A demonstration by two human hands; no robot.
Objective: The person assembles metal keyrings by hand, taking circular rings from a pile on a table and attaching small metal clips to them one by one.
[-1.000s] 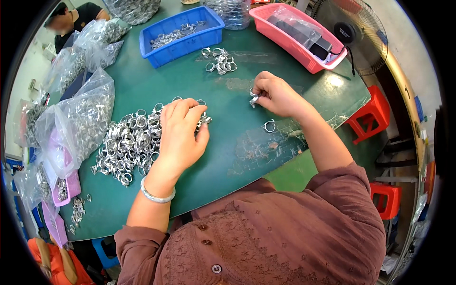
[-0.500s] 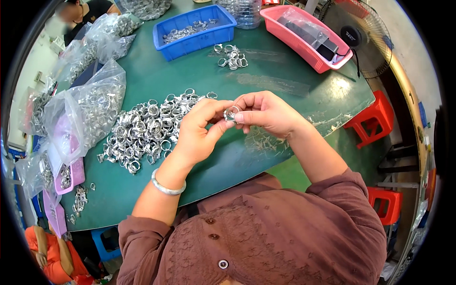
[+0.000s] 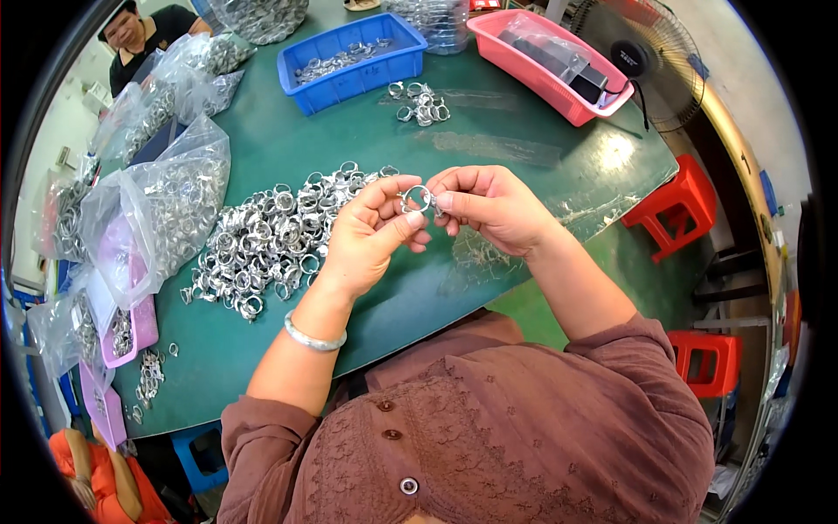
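Note:
A silver-coloured metal ring point(image 3: 419, 199) is up above the table's front part, between my two hands. My right hand point(image 3: 493, 208) pinches its right side between thumb and fingers. From the left, the curled fingers and thumb of my left hand point(image 3: 362, 234) close about its other side; the exact contact there is partly hidden. Beside my left hand spreads a large pile of similar rings point(image 3: 262, 236) on the green table point(image 3: 367, 140). Farther back, a small group of rings point(image 3: 425, 106) lies apart.
A blue bin point(image 3: 349, 79) with rings and a pink basket point(image 3: 559, 74) with a dark boxy item stand at the back. Ring-filled plastic bags point(image 3: 183, 188) and a purple basket point(image 3: 144, 323) crowd the left. Right: a fan point(image 3: 637, 57), red stools point(image 3: 676, 210). Two other people sit nearby.
My left thumb and fingers have spread a little apart, and the ring's round opening now shows more fully. The view has shifted slightly. The person at the far left has come further into view.

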